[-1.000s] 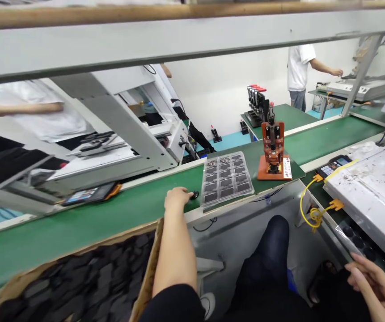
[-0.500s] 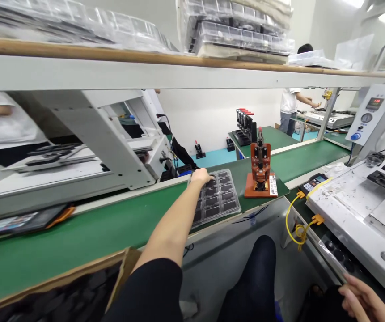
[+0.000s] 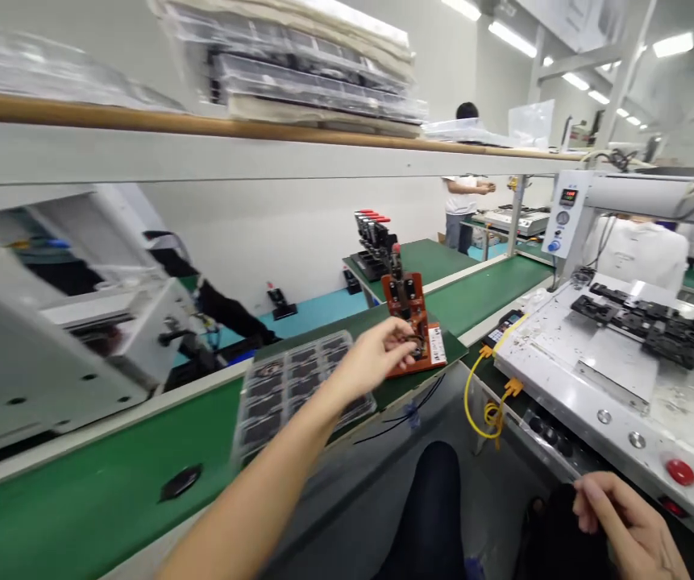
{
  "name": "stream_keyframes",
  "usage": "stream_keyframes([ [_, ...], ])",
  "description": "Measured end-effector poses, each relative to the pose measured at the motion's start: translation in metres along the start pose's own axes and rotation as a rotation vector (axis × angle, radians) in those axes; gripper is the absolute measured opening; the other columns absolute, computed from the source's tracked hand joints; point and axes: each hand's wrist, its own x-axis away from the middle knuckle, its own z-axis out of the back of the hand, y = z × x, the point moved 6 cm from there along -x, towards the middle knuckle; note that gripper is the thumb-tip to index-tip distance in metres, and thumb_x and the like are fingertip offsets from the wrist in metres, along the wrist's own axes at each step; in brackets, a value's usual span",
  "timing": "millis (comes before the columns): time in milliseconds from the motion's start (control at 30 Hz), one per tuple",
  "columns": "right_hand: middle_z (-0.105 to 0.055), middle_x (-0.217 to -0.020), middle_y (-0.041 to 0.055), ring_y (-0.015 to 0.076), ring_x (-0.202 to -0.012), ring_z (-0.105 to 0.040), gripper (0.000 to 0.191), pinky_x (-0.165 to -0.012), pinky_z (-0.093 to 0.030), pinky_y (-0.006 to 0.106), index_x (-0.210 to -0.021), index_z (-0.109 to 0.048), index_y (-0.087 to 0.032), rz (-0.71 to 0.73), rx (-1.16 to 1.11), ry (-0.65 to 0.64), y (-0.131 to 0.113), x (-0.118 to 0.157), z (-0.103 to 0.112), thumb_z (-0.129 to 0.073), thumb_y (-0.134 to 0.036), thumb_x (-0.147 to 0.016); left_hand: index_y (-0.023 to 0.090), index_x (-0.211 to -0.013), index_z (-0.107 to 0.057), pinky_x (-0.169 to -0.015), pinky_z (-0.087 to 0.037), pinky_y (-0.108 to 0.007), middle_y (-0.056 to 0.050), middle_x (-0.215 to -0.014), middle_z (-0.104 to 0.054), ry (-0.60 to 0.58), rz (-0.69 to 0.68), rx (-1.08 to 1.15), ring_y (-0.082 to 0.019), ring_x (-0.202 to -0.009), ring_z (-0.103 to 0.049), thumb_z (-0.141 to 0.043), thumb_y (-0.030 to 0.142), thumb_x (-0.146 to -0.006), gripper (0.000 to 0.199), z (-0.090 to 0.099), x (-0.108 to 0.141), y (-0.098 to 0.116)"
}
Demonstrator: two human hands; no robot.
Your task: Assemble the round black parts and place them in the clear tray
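My left hand (image 3: 376, 354) is at the base of an orange-red toggle clamp fixture (image 3: 405, 294), thumb and fingers closed near a small dark piece that I cannot make out. A white label (image 3: 437, 345) shows on the fixture's base. Under my left forearm lies a clear plastic tray (image 3: 286, 383) with dark flat parts in its compartments, partly hidden by the arm. At the lower right, my right hand (image 3: 630, 524) hovers over my lap with fingers curled and thumb pressed in; anything inside is hidden.
A white machine (image 3: 564, 354) with black fixtures stands on the right, yellow cable (image 3: 471, 403) at its corner. A dark oval piece (image 3: 180, 482) lies on the green bench (image 3: 110, 483). Overhead, a shelf (image 3: 298, 157) carries stacked trays. Other people stand beyond.
My left hand has moved right, from the tray to the orange-red fixture. My right hand stays low at the right, fingers curled. The view has turned right.
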Motion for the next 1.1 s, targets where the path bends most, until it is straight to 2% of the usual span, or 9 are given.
stream_keyframes([
  [100,-0.07,-0.067,0.0044,0.02,-0.057,-0.065,0.05,-0.057,-0.057,0.03,-0.078,-0.075,-0.022,0.057,0.007,0.015,-0.033,-0.015,0.0,-0.063,-0.064,-0.101,0.021,-0.098,-0.06,-0.069,-0.062,-0.032,-0.004,-0.083,-0.076,-0.225,-0.354,0.221,-0.02,-0.074,-0.076,-0.066,0.034,-0.1,0.014,-0.072,0.028,0.074],
  [200,-0.074,-0.08,0.0053,0.0206,-0.068,-0.068,0.042,-0.066,-0.059,0.032,-0.101,-0.078,-0.02,0.151,-0.007,0.037,-0.061,-0.03,0.002,-0.066,-0.061,-0.101,0.021,-0.098,-0.066,-0.082,-0.063,-0.032,-0.008,-0.098,-0.078,-0.228,-0.848,0.165,-0.02,-0.091,-0.077,-0.059,0.016,-0.101,0.01,-0.117,0.056,0.134],
  [300,-0.075,-0.11,0.008,0.0211,-0.087,-0.071,0.055,-0.078,-0.061,0.035,-0.138,-0.068,-0.023,0.254,-0.07,0.023,-0.083,-0.039,0.008,-0.079,-0.051,-0.093,0.022,-0.109,-0.071,-0.088,-0.062,-0.036,-0.012,-0.108,-0.08,-0.203,-1.266,0.069,-0.023,-0.1,-0.077,-0.055,0.013,-0.104,0.018,-0.15,0.074,0.165],
  [367,-0.074,-0.107,0.0058,0.0196,-0.085,-0.069,0.052,-0.078,-0.06,0.034,-0.135,-0.07,-0.023,0.257,-0.077,0.01,-0.092,-0.042,0.013,-0.084,-0.045,-0.09,0.022,-0.115,-0.072,-0.087,-0.063,-0.038,-0.013,-0.11,-0.081,-0.186,-1.398,0.061,-0.025,-0.1,-0.078,-0.055,0.016,-0.106,0.02,-0.166,0.077,0.173],
  [500,-0.071,-0.086,0.0003,0.018,-0.075,-0.065,0.039,-0.072,-0.058,0.033,-0.118,-0.076,-0.021,0.198,-0.061,0.061,-0.096,-0.042,0.028,-0.087,-0.042,-0.086,0.022,-0.118,-0.071,-0.087,-0.063,-0.039,-0.013,-0.111,-0.081,-0.159,-1.457,0.117,-0.025,-0.099,-0.078,-0.054,0.015,-0.106,0.022,-0.182,0.075,0.181],
  [700,-0.068,-0.078,-0.001,0.0165,-0.068,-0.062,0.04,-0.067,-0.055,0.031,-0.111,-0.077,-0.021,0.187,-0.024,0.119,-0.088,-0.041,0.048,-0.088,-0.046,-0.082,0.022,-0.114,-0.071,-0.088,-0.063,-0.038,-0.012,-0.11,-0.08,-0.197,-1.479,0.088,-0.024,-0.098,-0.077,-0.053,0.013,-0.107,0.021,-0.202,0.077,0.2],
  [867,-0.063,-0.072,-0.0032,0.0147,-0.064,-0.057,0.039,-0.061,-0.051,0.028,-0.106,-0.077,-0.019,0.13,0.034,0.243,-0.075,-0.038,0.084,-0.088,-0.043,-0.078,0.021,-0.112,-0.069,-0.092,-0.062,-0.037,-0.012,-0.112,-0.077,-0.316,-1.43,0.12,-0.024,-0.103,-0.075,-0.053,0.011,-0.105,0.02,-0.239,0.076,0.223],
  [1000,-0.06,-0.069,-0.0035,0.015,-0.062,-0.054,0.038,-0.059,-0.05,0.029,-0.101,-0.075,-0.018,0.107,0.106,0.442,-0.064,-0.028,0.136,-0.087,-0.045,-0.077,0.024,-0.146,-0.054,-0.104,-0.06,-0.043,-0.015,-0.138,-0.067,-0.562,-1.231,0.155,-0.028,-0.125,-0.069,-0.072,0.024,-0.098,0.051,-0.282,0.043,0.25],
  [1100,-0.061,-0.071,-0.0019,0.0158,-0.062,-0.052,0.041,-0.058,-0.048,0.03,-0.102,-0.075,-0.017,0.104,0.135,0.584,-0.058,-0.016,0.173,-0.086,-0.048,-0.079,0.019,-0.15,-0.051,-0.106,-0.058,-0.047,-0.017,-0.14,-0.065,-0.603,-1.049,-0.027,-0.029,-0.124,-0.068,-0.074,0.034,-0.097,0.06,-0.32,-0.004,0.279],
])
